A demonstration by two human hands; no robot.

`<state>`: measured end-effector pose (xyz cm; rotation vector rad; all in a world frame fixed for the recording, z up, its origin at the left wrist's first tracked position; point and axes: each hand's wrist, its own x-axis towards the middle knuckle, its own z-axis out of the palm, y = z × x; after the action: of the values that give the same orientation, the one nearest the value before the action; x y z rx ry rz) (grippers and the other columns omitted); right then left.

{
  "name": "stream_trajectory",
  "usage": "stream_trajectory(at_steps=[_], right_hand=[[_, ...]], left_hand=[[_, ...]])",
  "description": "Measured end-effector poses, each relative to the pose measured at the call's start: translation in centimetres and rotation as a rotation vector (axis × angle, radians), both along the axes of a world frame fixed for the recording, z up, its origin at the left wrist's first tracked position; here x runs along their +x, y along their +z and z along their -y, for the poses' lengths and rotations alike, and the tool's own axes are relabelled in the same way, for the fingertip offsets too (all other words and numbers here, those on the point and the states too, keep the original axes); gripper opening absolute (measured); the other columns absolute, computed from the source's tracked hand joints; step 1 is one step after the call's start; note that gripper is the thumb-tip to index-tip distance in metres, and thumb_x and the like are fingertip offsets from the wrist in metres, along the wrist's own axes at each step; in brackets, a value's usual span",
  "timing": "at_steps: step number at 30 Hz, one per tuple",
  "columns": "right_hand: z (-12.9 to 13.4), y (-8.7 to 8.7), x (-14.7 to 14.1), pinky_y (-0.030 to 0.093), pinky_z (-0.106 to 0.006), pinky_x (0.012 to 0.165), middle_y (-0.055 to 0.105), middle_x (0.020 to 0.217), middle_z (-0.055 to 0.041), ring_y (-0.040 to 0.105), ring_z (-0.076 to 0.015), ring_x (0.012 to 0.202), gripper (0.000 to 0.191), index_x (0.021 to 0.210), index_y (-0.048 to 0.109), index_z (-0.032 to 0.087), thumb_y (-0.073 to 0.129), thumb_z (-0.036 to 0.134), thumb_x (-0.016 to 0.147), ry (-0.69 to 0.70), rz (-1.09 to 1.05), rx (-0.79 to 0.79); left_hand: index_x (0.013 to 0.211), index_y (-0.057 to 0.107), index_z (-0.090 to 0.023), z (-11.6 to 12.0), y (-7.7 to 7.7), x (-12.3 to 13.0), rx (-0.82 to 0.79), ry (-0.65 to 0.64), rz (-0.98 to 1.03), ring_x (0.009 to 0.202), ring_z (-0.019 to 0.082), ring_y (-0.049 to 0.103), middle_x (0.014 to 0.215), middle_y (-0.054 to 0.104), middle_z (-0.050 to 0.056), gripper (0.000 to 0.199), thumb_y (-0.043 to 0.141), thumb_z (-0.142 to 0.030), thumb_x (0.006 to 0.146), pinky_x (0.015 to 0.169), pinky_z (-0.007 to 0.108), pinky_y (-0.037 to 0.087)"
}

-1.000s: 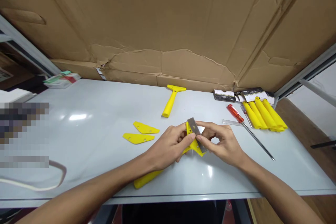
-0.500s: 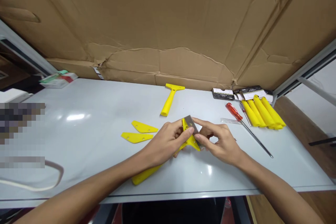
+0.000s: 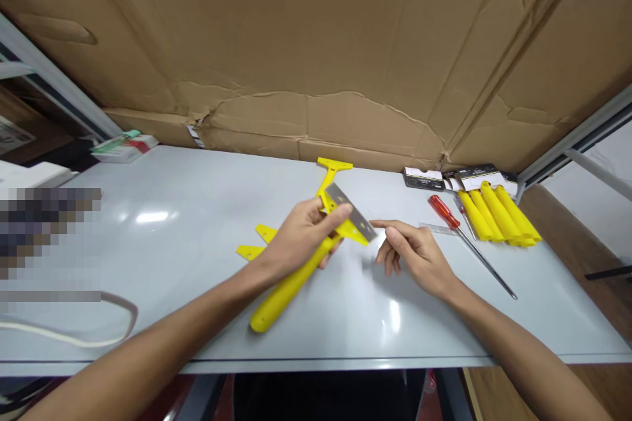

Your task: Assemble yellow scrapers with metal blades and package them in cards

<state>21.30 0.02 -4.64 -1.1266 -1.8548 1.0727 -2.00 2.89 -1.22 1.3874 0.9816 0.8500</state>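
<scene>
My left hand (image 3: 301,233) is closed around the head end of a yellow scraper (image 3: 289,293), its thumb pressing a flat grey metal blade (image 3: 359,216) against the head. The long handle slants down toward the table's front edge. My right hand (image 3: 419,256) holds nothing; its fingers are apart, and the index fingertip is close to the blade's lower right end. Partly hidden behind my left hand lie two flat yellow plates with holes, an upper plate (image 3: 265,232) and a lower plate (image 3: 249,252). Beyond the blade, another yellow scraper handle (image 3: 336,164) rests on the table.
On the right lie a red-handled screwdriver (image 3: 444,212), a smaller screwdriver (image 3: 464,214), a clear strip (image 3: 437,229) and several yellow handles (image 3: 503,217). Black-and-white boxes (image 3: 423,179) sit against the cardboard (image 3: 316,46). A white cord (image 3: 64,340) loops at the left.
My right hand has let go of the blade and moved slightly away. My left hand has raised the scraper with the blade, exposing more of both.
</scene>
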Motion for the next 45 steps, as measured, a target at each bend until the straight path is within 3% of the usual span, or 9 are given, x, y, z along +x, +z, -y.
stream_trajectory(at_steps=[6,12,18,23,27,30,34,40,45], right_hand=[[-0.4,-2.3,-3.1,0.054,-0.035,0.07,0.075,0.094,-0.0125,0.063,-0.0224,0.082,0.029,0.115,0.069,0.009,0.046,0.009,0.097,0.196,0.444,0.877],[-1.0,-2.9,-12.1,0.052,-0.038,0.085,0.067,0.134,-0.0184,0.057,-0.0277,0.111,0.035,0.133,0.059,0.003,0.043,0.01,0.102,0.377,0.691,1.089],[-0.3,-3.0,-11.3,0.048,-0.036,0.074,0.076,0.104,-0.0116,0.06,-0.0234,0.092,0.031,0.088,0.07,0.013,0.043,0.008,0.103,0.455,0.758,0.978],[0.2,-1.2,-6.1,0.047,-0.03,0.071,0.071,0.104,-0.0055,0.062,-0.0171,0.085,0.008,0.097,0.069,0.017,0.071,0.024,0.094,0.329,0.59,0.357],[-0.7,0.8,-4.3,0.047,-0.029,0.075,0.068,0.104,-0.0046,0.06,-0.0155,0.082,0.025,0.108,0.068,0.018,0.077,0.019,0.086,0.413,0.575,0.007],[-1.0,1.8,-2.9,0.045,-0.03,0.078,0.065,0.105,-0.0046,0.059,-0.0169,0.089,0.021,0.101,0.068,0.018,0.076,0.015,0.082,0.507,0.614,-0.04],[-1.3,2.1,0.1,0.039,-0.027,0.062,0.067,0.083,-0.0001,0.056,-0.0134,0.071,0.002,0.091,0.067,0.019,0.068,0.02,0.09,0.521,0.473,-0.157],[-2.4,2.4,2.5,0.045,-0.026,0.051,0.069,0.078,0.0003,0.06,-0.0132,0.058,0.044,0.134,0.058,0.025,0.071,0.038,0.094,0.224,-0.144,-0.226],[-2.9,1.7,2.0,0.051,-0.028,0.06,0.07,0.08,0.0007,0.059,-0.0119,0.062,0.06,0.143,0.055,0.025,0.079,0.034,0.088,0.037,-0.261,-0.153]], left_hand=[[0.079,0.053,-0.019,-3.0,2.4,-3.7,0.078,0.301,0.128,0.033,0.007,0.047,0.051,0.055,-0.005,0.035,0.067,-0.048,0.094,0.032,0.016,0.038],[0.081,0.05,-0.02,-5.3,1.4,-5.3,0.088,0.369,0.172,0.033,0.009,0.047,0.05,0.055,-0.005,0.036,0.067,-0.05,0.091,0.032,0.017,0.036],[0.079,0.051,-0.019,-4.5,0.4,-3.6,0.044,0.293,0.102,0.032,0.008,0.047,0.051,0.056,-0.004,0.044,0.07,-0.057,0.088,0.032,0.017,0.036],[0.079,0.052,-0.019,-3.2,-0.8,-1.8,-0.083,0.096,0.06,0.033,0.009,0.049,0.053,0.057,-0.003,0.039,0.069,-0.052,0.092,0.033,0.019,0.038],[0.08,0.051,-0.019,-3.1,-1.5,-1.4,-0.117,0.032,0.021,0.035,0.009,0.05,0.054,0.057,-0.002,0.032,0.058,-0.043,0.1,0.036,0.019,0.039],[0.081,0.05,-0.02,-3.2,-1.9,-1.4,-0.148,0.047,-0.015,0.035,0.01,0.05,0.055,0.057,-0.003,0.029,0.055,-0.041,0.102,0.036,0.021,0.038],[0.082,0.049,-0.022,-2.7,-2.4,-0.9,-0.178,0.012,-0.04,0.034,0.011,0.05,0.054,0.056,-0.003,0.026,0.053,-0.039,0.101,0.035,0.023,0.037],[0.08,0.049,-0.023,-1.5,-2.3,0.1,-0.163,-0.054,-0.089,0.036,0.011,0.049,0.056,0.056,-0.002,0.026,0.052,-0.04,0.099,0.038,0.025,0.037],[0.075,0.049,-0.022,-0.8,-2.2,0.7,-0.18,-0.211,-0.11,0.035,0.009,0.046,0.054,0.052,-0.003,0.031,0.049,-0.04,0.1,0.04,0.025,0.037]])
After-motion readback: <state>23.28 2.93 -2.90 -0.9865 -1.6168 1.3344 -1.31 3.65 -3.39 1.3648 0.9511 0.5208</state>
